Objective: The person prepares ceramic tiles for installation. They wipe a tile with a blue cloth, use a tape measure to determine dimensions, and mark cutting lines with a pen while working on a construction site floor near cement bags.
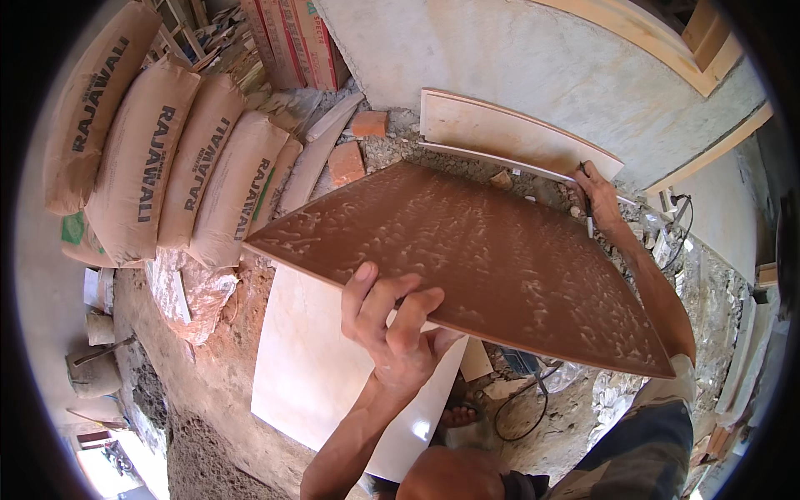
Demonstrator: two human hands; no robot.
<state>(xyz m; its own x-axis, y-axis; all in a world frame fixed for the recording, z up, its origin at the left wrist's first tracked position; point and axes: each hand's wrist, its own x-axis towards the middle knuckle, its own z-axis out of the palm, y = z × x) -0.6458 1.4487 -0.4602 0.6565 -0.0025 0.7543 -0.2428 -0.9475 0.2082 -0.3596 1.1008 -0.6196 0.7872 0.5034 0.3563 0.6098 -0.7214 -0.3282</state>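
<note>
My left hand (392,325) grips the near edge of a large ceramic tile (467,258), fingers over its brown, rough-patterned back and thumb beneath. The tile is raised and tilted, with that back showing. Beyond its far right side, my right hand (598,193) is closed around a slim black-and-white pen-like thing (590,226). It is close to the right end of a narrow cut tile strip (508,133), which leans against the wall. Under the raised tile, a glossy cream tile (312,367) lies on the ground, partly hidden by my left forearm.
Several full brown paper sacks (137,158) are stacked at the left. Red bricks (347,162) and rubble lie near the grey wall (467,50). Tile cartons (292,42) stand at the back. A black cable (546,400) loops over the ground near my foot, and plastic sheeting lies at the right.
</note>
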